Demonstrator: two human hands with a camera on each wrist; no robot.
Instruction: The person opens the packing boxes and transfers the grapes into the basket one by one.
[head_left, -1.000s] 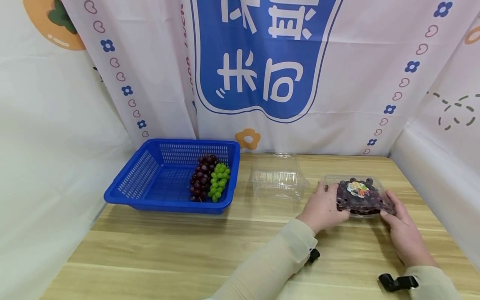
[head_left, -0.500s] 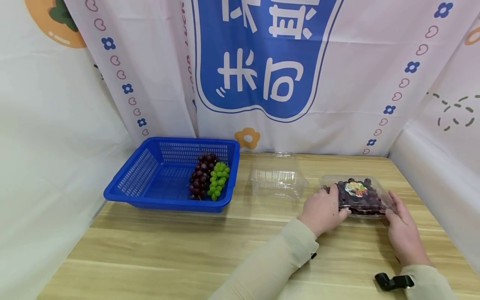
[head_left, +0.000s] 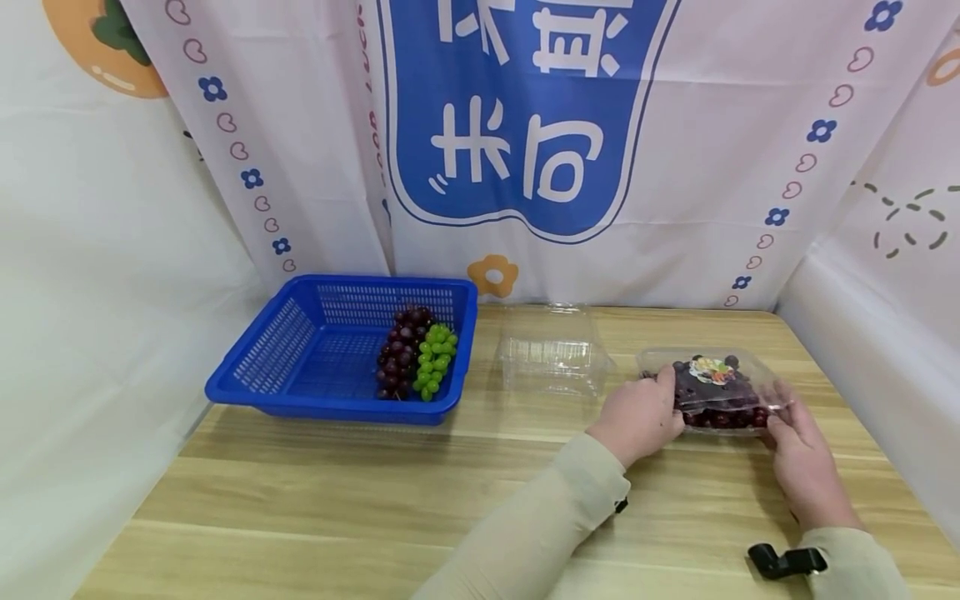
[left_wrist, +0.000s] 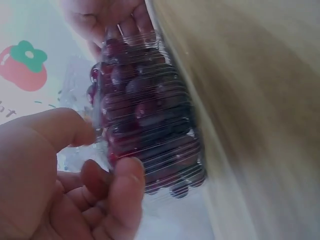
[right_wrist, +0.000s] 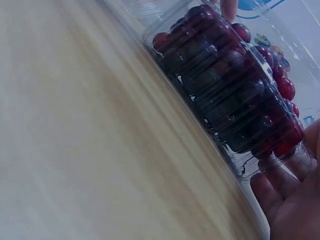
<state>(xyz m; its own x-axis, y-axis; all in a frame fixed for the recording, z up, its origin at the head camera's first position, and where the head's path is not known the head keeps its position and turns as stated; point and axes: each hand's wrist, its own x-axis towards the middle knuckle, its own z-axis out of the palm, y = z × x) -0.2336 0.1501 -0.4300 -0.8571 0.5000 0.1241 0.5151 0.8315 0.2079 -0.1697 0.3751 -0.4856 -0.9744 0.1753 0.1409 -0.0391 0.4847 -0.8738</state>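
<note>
A clear plastic fruit box (head_left: 712, 398) filled with dark red grapes (right_wrist: 225, 85) stands on the table at the right, a round fruit sticker (head_left: 711, 371) on its lid. My left hand (head_left: 636, 418) grips its left side, the thumb near the front edge of the lid. At the right front corner my right hand (head_left: 808, 467) holds the box between thumb and fingers. Along the front, the lid's edge sits raised above the rim, and grapes show in the gap. In the left wrist view, curled fingers (left_wrist: 127, 185) lie against the ribbed wall.
Left of the box, a second clear plastic box (head_left: 555, 354) stands with its lid up. Further left is a blue plastic basket (head_left: 247, 404) with a dark grape bunch (head_left: 401, 354) and a green one (head_left: 435, 362). A printed cloth (head_left: 697, 167) hangs behind the wooden table (head_left: 337, 500).
The front edge of the lid has risen, showing more grapes beneath it. My left hand has shifted slightly left; the right hand has stayed at its corner.
</note>
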